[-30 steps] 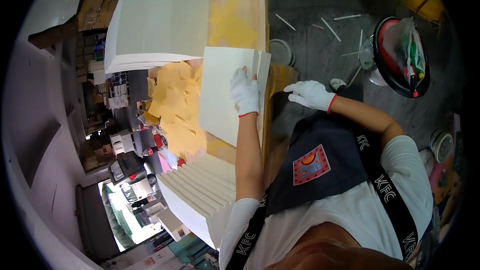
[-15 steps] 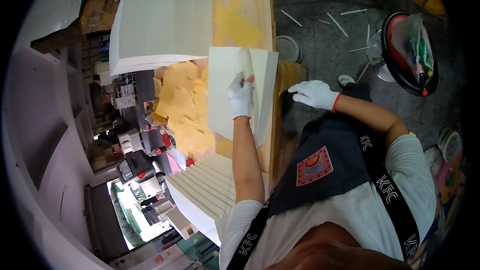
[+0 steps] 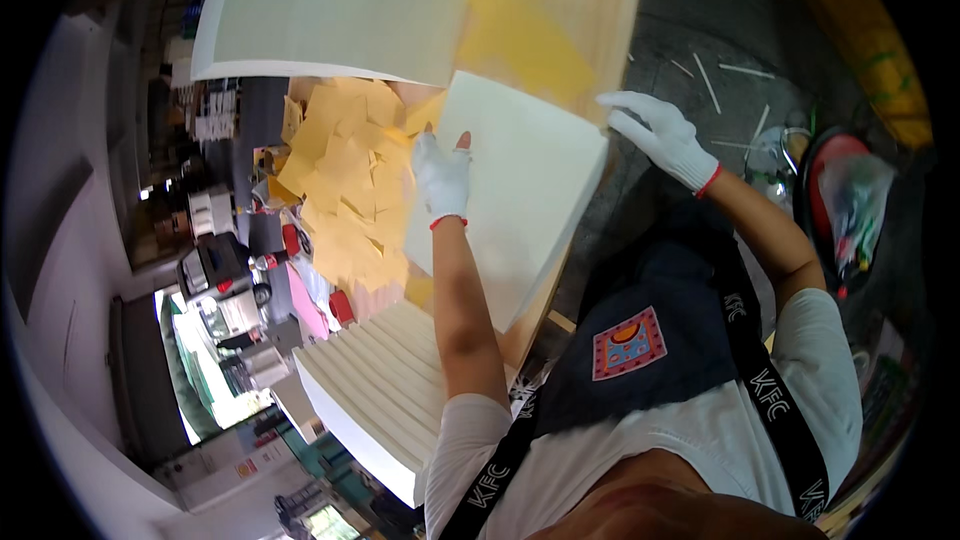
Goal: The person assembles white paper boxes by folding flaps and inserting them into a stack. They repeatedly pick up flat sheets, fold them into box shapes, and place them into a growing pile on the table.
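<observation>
A thick stack of pale paper sheets (image 3: 525, 180) lies flat and slightly turned on the wooden table. Near its left edge, my left hand (image 3: 442, 175) rests on the top sheet in a white knit glove, thumb and a bare fingertip spread apart. My right hand (image 3: 660, 135), also gloved, is at the stack's far right corner. Its fingers are extended and apart, the tips close to the corner; whether they touch it I cannot tell.
A taller pile of pale sheets (image 3: 340, 15) stands at the far left. Loose yellow paper pieces (image 3: 350, 180) cover the table's left part. Nearer me are stepped paper bundles (image 3: 375, 380). A round stool (image 3: 838, 155) bearing a plastic bag stands at right; white strips (image 3: 707, 83) litter the floor.
The sheets, bent and fanned apart before, now lie flat together. My left hand has moved from their middle to the left edge. My right hand has come up to the corner.
</observation>
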Available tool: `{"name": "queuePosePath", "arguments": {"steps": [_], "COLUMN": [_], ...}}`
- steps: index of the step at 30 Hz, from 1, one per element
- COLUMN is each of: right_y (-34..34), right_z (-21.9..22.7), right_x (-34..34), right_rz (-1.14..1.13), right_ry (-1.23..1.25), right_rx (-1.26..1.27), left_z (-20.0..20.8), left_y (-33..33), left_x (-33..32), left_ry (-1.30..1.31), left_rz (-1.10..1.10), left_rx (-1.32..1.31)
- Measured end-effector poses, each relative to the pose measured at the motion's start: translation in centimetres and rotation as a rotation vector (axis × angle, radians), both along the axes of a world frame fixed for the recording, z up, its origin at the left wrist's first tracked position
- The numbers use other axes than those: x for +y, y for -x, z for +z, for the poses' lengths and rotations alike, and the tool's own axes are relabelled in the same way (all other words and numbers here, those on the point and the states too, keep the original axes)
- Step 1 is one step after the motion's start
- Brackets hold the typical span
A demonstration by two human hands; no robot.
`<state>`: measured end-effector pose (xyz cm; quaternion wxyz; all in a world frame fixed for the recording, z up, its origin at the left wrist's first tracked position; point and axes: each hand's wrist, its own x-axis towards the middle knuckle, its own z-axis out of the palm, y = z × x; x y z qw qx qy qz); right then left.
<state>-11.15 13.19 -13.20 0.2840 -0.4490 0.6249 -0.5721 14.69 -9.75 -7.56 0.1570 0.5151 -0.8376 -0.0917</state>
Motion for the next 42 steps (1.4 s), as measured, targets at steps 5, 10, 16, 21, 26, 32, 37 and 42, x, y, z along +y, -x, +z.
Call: {"name": "queuePosePath", "arguments": {"steps": [5, 10, 16, 21, 26, 32, 37, 42], "right_y": [2.4, 4.2, 5.1, 5.4, 5.4, 4.5, 4.5, 4.6], "right_z": [0.9, -0.5, -1.1, -1.1, -1.4, -2.5, -2.6, -2.6], "right_x": [-8.2, -13.5, -18.1, -20.9, -22.6, -22.9, -23.1, -23.1], "right_rz": [0.156, 0.335, 0.463, 0.540, 0.631, 0.617, 0.632, 0.660], "right_ry": [-0.021, -0.111, -0.167, -0.152, -0.106, -0.025, -0.052, -0.069], "right_rx": [0.089, -0.018, -0.015, -0.125, -0.139, -0.129, -0.170, -0.182], "left_z": [1.9, 1.1, 1.3, 1.6, 1.9, 2.0, 1.9, 1.6], "left_y": [2.8, 1.8, 2.8, 3.2, 3.0, 2.2, 2.0, 1.7], "left_x": [-3.7, -4.6, -4.1, -4.0, -3.5, -3.0, -2.8, -2.7], "left_ry": [-0.483, -0.641, -0.624, -0.499, -0.405, -0.294, -0.275, -0.286], "left_rz": [0.148, 0.137, 0.199, 0.191, 0.157, 0.054, 0.025, 0.033], "left_rx": [-0.116, 0.066, 0.188, 0.071, 0.122, 0.154, 0.152, 0.178]}}
